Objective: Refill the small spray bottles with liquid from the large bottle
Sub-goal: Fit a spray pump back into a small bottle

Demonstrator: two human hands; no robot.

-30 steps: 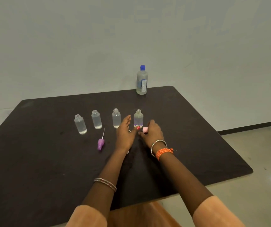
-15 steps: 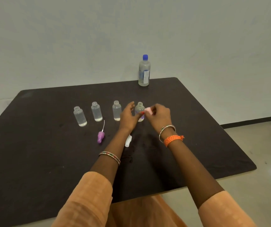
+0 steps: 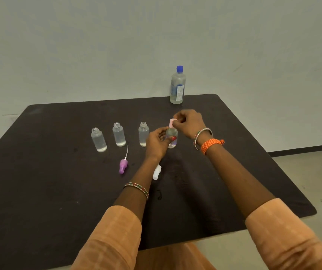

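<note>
Presently, the left hand (image 3: pixel 157 142) grips the fourth small bottle (image 3: pixel 172 137) around its body, holding it upright on the dark surface (image 3: pixel 49 182). The right hand (image 3: pixel 188 121) pinches a pink spray cap (image 3: pixel 171 122) directly above that bottle's neck, so cap and bottle share one vertical axis. Three open small bottles (image 3: pixel 119 134) stand in a row to the left, each nearly empty. A purple spray cap (image 3: pixel 123 166) and a white one (image 3: pixel 156 171) lie on their sides nearer the person. The large bottle (image 3: pixel 177 85) stands capped at the far edge, beyond the right hand, which is nearer to it. Filling appears not yet begun.
</note>
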